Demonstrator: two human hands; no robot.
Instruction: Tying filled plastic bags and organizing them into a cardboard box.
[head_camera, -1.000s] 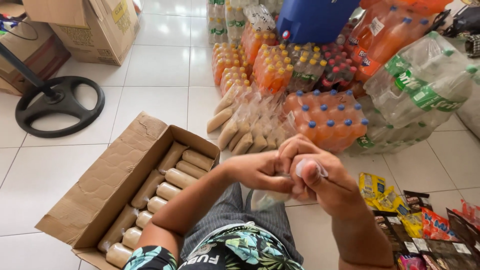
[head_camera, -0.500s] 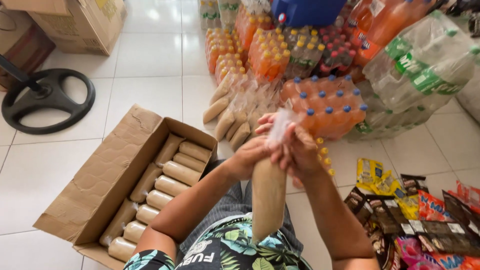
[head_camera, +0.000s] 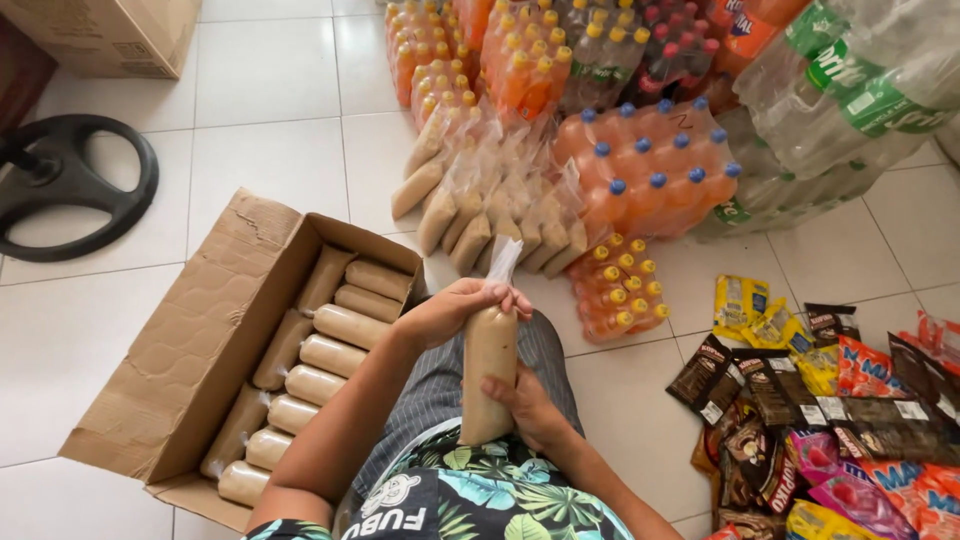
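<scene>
Head view: the person sat on the tiled floor (head_camera: 110, 330), a filled bag held upright over the lap.
Right hand (head_camera: 535, 408): its fingers were wrapped around the lower part of the tan-filled plastic bag (head_camera: 489, 372), carrying its weight from below.
Left hand (head_camera: 455, 310): its fingers were clenched on the bag's neck, just under the loose clear top (head_camera: 503, 258).
Doing it well: judging by the grip, the neck needed to stay pinched tight and the bag upright, so the filling sat low and none crept into the twist.
Cardboard box (head_camera: 185, 345): open, just left of the lap, with like bags laid in rows (head_camera: 325, 355).
Snack packets (head_camera: 820, 400): spread on the floor to the right.
Farther off: a heap of similar bags (head_camera: 480, 200), then wrapped packs of orange bottles (head_camera: 640, 165).
</scene>
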